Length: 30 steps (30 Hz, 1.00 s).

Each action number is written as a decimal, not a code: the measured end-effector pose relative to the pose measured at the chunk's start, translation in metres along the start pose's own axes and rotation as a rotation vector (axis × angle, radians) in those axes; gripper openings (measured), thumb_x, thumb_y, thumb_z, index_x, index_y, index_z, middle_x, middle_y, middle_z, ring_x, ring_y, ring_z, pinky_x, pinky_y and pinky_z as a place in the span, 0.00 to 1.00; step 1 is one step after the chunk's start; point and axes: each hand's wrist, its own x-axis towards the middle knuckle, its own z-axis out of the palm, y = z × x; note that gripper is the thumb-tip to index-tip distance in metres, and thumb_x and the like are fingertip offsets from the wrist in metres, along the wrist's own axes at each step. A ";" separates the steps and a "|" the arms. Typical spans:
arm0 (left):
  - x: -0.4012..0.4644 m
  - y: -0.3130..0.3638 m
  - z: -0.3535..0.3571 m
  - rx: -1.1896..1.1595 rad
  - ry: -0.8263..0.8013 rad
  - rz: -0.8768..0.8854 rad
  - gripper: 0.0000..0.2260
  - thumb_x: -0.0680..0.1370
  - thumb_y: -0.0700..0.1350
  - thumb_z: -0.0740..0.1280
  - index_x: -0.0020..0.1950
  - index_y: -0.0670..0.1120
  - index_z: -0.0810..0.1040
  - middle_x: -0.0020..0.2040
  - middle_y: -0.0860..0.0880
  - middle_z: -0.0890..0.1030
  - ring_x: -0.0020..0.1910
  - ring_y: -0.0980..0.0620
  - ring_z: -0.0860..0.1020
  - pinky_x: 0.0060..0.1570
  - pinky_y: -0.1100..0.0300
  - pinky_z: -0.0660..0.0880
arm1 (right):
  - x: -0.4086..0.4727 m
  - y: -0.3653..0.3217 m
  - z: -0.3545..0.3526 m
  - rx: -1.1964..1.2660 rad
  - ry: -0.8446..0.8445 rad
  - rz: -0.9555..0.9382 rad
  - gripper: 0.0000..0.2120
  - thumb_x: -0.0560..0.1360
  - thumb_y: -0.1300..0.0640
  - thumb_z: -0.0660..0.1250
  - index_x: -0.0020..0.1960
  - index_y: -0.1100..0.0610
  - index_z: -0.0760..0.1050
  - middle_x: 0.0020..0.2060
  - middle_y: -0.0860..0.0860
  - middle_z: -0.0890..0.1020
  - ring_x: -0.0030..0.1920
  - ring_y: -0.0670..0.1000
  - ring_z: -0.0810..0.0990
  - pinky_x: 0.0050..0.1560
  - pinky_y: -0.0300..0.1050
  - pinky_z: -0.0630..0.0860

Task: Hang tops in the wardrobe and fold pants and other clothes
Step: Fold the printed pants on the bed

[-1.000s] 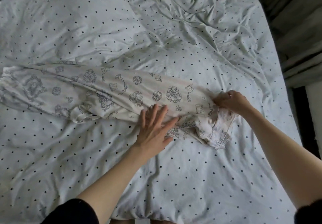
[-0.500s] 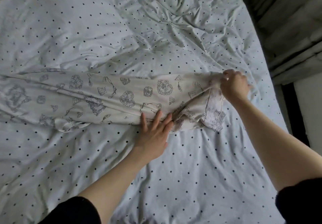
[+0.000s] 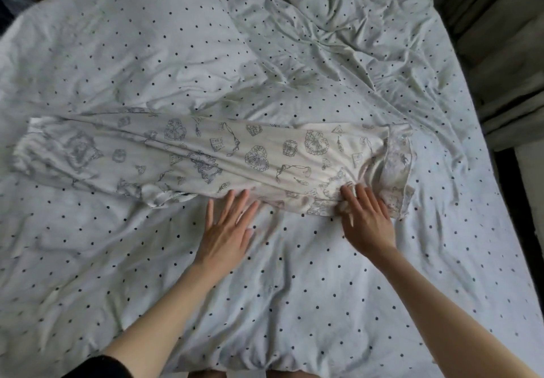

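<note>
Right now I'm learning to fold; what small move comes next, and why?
Probably take the waistband end by the open right hand and fold it leftward, since the cream printed pants lie flat and lengthwise on the dotted duvet; left hand steadies the edge.

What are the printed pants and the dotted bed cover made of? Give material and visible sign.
Printed pants: likely thin, matte cotton-type jersey; it lies limp in soft folds. Dotted bed cover: looks like matte woven cotton; it holds many fine creases. The fibre cannot be confirmed for either.
</note>
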 end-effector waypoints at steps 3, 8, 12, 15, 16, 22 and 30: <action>-0.024 -0.041 -0.008 -0.045 0.036 -0.116 0.24 0.78 0.40 0.62 0.74 0.45 0.63 0.76 0.45 0.55 0.75 0.43 0.49 0.71 0.39 0.47 | -0.005 -0.036 -0.009 0.031 0.060 0.059 0.26 0.79 0.50 0.55 0.76 0.51 0.54 0.77 0.52 0.53 0.77 0.54 0.49 0.75 0.57 0.45; -0.055 -0.114 -0.025 -0.314 0.305 -0.365 0.17 0.73 0.31 0.65 0.61 0.37 0.74 0.61 0.39 0.75 0.63 0.39 0.73 0.60 0.44 0.70 | -0.009 -0.139 -0.018 -0.048 0.097 -0.118 0.28 0.80 0.45 0.52 0.77 0.50 0.49 0.77 0.52 0.45 0.76 0.52 0.40 0.72 0.58 0.34; -0.061 -0.182 -0.034 -0.668 0.378 -0.866 0.18 0.79 0.38 0.61 0.68 0.38 0.67 0.67 0.39 0.68 0.67 0.41 0.66 0.63 0.48 0.66 | -0.016 -0.231 -0.003 -0.093 0.043 -0.282 0.30 0.80 0.44 0.54 0.77 0.49 0.48 0.77 0.53 0.44 0.75 0.53 0.37 0.73 0.61 0.35; -0.063 -0.244 -0.044 -0.936 0.414 -1.125 0.18 0.81 0.42 0.59 0.69 0.38 0.66 0.69 0.40 0.69 0.66 0.43 0.69 0.62 0.53 0.67 | -0.015 -0.296 0.014 -0.090 0.038 -0.339 0.30 0.80 0.42 0.53 0.77 0.49 0.49 0.77 0.53 0.45 0.74 0.53 0.35 0.72 0.61 0.34; -0.062 -0.267 -0.049 -1.005 0.445 -1.172 0.15 0.81 0.43 0.59 0.66 0.38 0.70 0.66 0.41 0.72 0.64 0.43 0.71 0.61 0.52 0.68 | -0.011 -0.317 0.018 -0.082 0.045 -0.341 0.29 0.79 0.42 0.53 0.77 0.49 0.50 0.77 0.53 0.46 0.74 0.53 0.36 0.72 0.61 0.34; -0.035 -0.380 -0.077 -1.464 0.461 -1.246 0.15 0.77 0.55 0.65 0.52 0.43 0.76 0.50 0.47 0.75 0.39 0.53 0.73 0.42 0.61 0.73 | 0.017 -0.404 0.039 -0.118 -0.011 -0.318 0.31 0.79 0.38 0.49 0.77 0.46 0.43 0.77 0.51 0.41 0.72 0.52 0.31 0.71 0.61 0.31; 0.002 -0.447 -0.103 -1.511 0.203 -1.105 0.07 0.80 0.45 0.62 0.57 0.46 0.75 0.48 0.45 0.77 0.37 0.52 0.75 0.33 0.64 0.74 | 0.047 -0.479 0.046 -0.085 -0.058 -0.328 0.31 0.78 0.36 0.46 0.76 0.43 0.38 0.71 0.48 0.32 0.73 0.52 0.32 0.71 0.62 0.32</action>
